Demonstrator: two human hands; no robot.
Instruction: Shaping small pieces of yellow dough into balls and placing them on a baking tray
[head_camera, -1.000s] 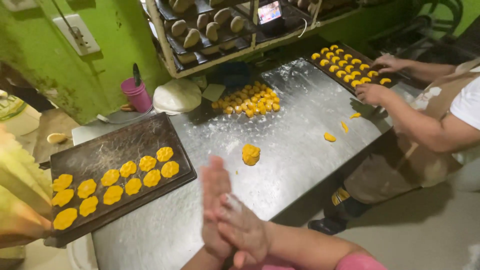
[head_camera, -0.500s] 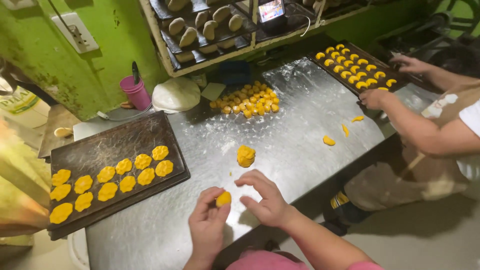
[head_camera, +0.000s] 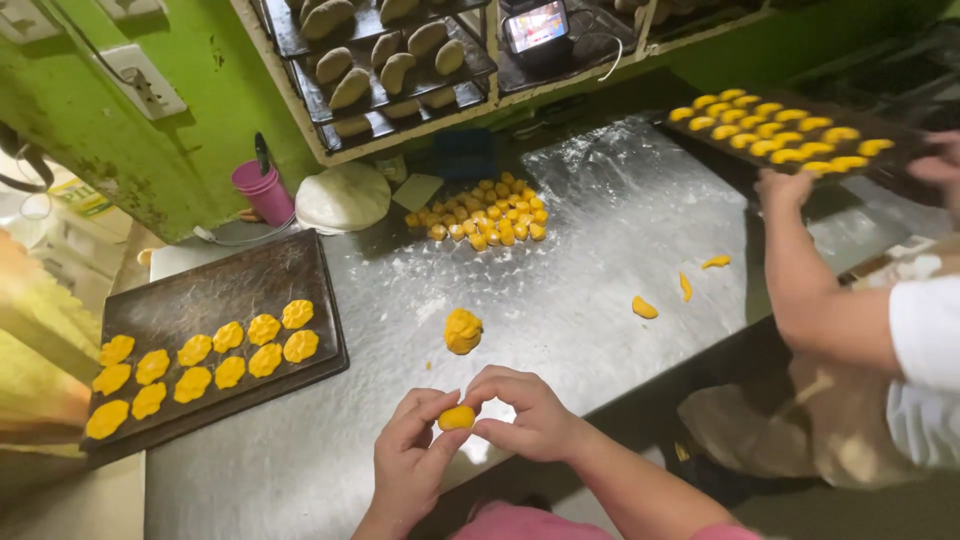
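- Yellow-orange dough ball (head_camera: 456, 417), small, smooth, soft-looking; pinched betw. fingers of both hands, just above near edge of worktop (head_camera: 600, 250).
- Left hand (head_camera: 408, 462): thumb + forefinger closed on ball from left/below; other fingers curled loosely.
- Right hand (head_camera: 528, 412): fingertips closed on same ball from right/above; knuckles arched over it.
- Worktop: sheet metal, dull silver, scuffed, floury sheen in patches.
- Dough lump (head_camera: 463, 330), same yellow, bigger, rough torn surface; lies on worktop just beyond the hands, apart from them.
- Dark baking tray (head_camera: 230, 280), flat, rectangular, worn black; on worktop to left. Carries flattened yellow discs (head_camera: 205, 355), scalloped edges, two slanting rows.
- Heap of small dough pieces (head_camera: 485, 213), yellow, rounded nuggets, piled at far side of worktop.
- Dough scraps (head_camera: 645, 307), few curved yellow bits, scattered right of centre.
- White dough mound (head_camera: 342, 197), pale, smooth, dome-shaped, near back wall; pink plastic cup (head_camera: 264, 190) just beside it w/ dark handle standing in it.
- Second tray (head_camera: 890, 165), dark, far right, rows of oval yellow pieces (head_camera: 775, 128); another person's hand (head_camera: 785, 188) on its near edge, other hand at its right edge.
- Rack (head_camera: 400, 60) behind worktop: trays of oblong brown-grey loaves; small lit screen (head_camera: 535, 25) on its shelf.
- Wall (head_camera: 190, 100) green, stained; pale rectangular switch box (head_camera: 140, 80) upper left.
- Yellowish package (head_camera: 75, 195) w/ green patch, far left by wall, partly cut off; print too small to tell.
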